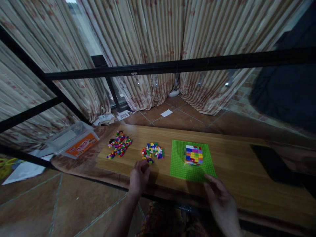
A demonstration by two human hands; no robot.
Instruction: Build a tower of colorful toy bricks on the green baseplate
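A green baseplate (176,164) lies on the wooden board, and a block built of multicoloured toy bricks (194,155) stands on it. My right hand (221,197) is at the plate's front right corner, thumb and fingers apart, with nothing visible in it. To the left of the plate is a small heap of loose toy bricks (154,150). My left hand (139,177) is at the heap's near edge, fingers curled together in a pinch; whatever may be between them is hidden. Farther left lies a larger heap of small bricks (120,144).
The wooden board (150,133) rests on a brown cloth-covered surface. A clear plastic box with an orange label (81,144) sits at its left. A dark flat object (274,163) lies at the right. Black metal bars (158,68) cross in front of striped curtains.
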